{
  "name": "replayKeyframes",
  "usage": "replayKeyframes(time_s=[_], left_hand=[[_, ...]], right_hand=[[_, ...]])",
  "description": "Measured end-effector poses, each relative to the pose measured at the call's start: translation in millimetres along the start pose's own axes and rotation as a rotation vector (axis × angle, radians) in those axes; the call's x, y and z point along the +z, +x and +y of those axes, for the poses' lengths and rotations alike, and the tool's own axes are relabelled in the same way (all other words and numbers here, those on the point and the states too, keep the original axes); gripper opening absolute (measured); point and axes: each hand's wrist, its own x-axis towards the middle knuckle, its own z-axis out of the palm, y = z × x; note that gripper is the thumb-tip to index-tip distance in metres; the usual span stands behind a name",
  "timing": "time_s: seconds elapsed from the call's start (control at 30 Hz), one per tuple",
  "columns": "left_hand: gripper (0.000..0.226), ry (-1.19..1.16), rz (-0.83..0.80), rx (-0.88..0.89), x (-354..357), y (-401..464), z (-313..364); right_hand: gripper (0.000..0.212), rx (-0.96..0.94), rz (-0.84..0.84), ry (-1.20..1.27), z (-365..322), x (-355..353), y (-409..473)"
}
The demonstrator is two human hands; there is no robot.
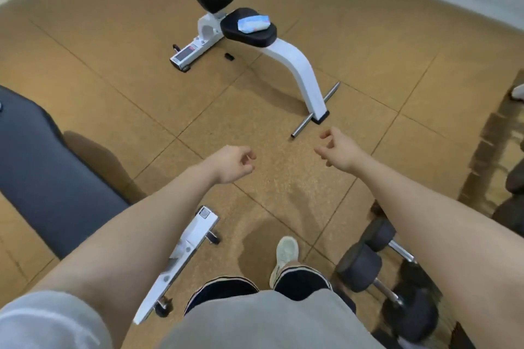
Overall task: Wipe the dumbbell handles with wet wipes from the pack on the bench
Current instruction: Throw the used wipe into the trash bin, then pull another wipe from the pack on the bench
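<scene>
Hands: left hand (pixel 232 163) and right hand (pixel 337 150) loosely curled, holding nothing
Risk: soft blue-and-white wet-wipe pack (pixel 253 23) near black bench seat (pixel 249 34) edge; a one-handed tug may drag it off

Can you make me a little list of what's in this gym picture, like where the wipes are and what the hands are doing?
wipes pack: lying on the black seat of the white bench, unopened as far as visible
dumbbells: on the floor at lower right, untouched
left hand: held out, loosely curled, holding nothing
right hand: held out, loosely curled, holding nothing
second bench: dark pad, at left
</scene>
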Motion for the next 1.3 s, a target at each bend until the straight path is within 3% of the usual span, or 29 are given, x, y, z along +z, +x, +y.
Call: replayKeyframes(time_s=[0.2, 0.53, 0.83, 1.0, 1.3], left_hand=[[0.03, 0.014, -0.029, 0.014, -60.3, 107.4, 40.5], [0.035, -0.036, -0.05, -0.036, -167.7, 335.4, 41.1], [0.031, -0.085, -0.085, -0.123, -294.0, 514.7, 48.8], [0.03, -0.22, -0.015, -0.243, -315.1, 590.6, 47.6], [0.035, -0.428, 0.144, -0.489, -301.3, 714.5, 9.4]], right_hand=[[0.033, 0.001, -0.002, 0.027, -17.9, -95.7, 86.6], [0.036, 0.019, -0.039, 0.035, -54.6, -197.2, 304.1], [0.036, -0.031, -0.184, -0.074, -120.7, -285.2, 498.3], [0.029, -0.142, -0.218, -0.228, -145.0, -316.1, 611.5], [0.039, -0.338, -0.381, -0.419, -182.2, -307.7, 784.3]])
